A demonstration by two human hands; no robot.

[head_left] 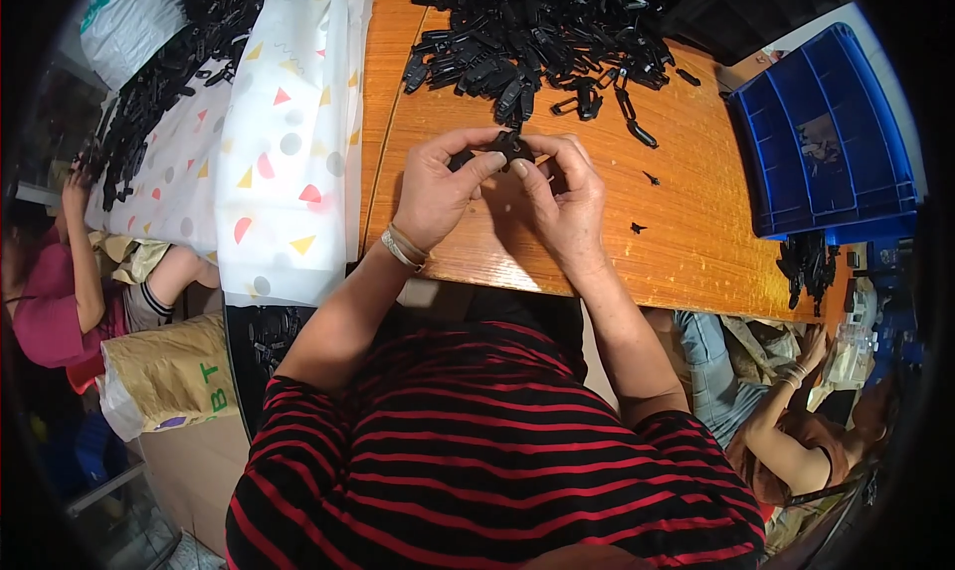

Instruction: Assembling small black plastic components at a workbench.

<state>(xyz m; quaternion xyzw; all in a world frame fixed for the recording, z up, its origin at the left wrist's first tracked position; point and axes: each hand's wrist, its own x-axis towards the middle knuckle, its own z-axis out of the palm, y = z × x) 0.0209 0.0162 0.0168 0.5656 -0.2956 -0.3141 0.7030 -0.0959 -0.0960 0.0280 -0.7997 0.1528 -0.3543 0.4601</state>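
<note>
Black part (512,150) is held over the surface (711,257), pinched between thumb and fingers of both the left hand (433,182) and the right hand (567,187), which hide its details. Uneven thumb pressure could cause slippage; a dropped part might be lost among similar pieces in the pile (557,43) just beyond. Two small loose bits (652,178) lie to the right. Patterned sheet (288,192) at left and blue crate (786,122) at right limit sideways clearance.
</note>
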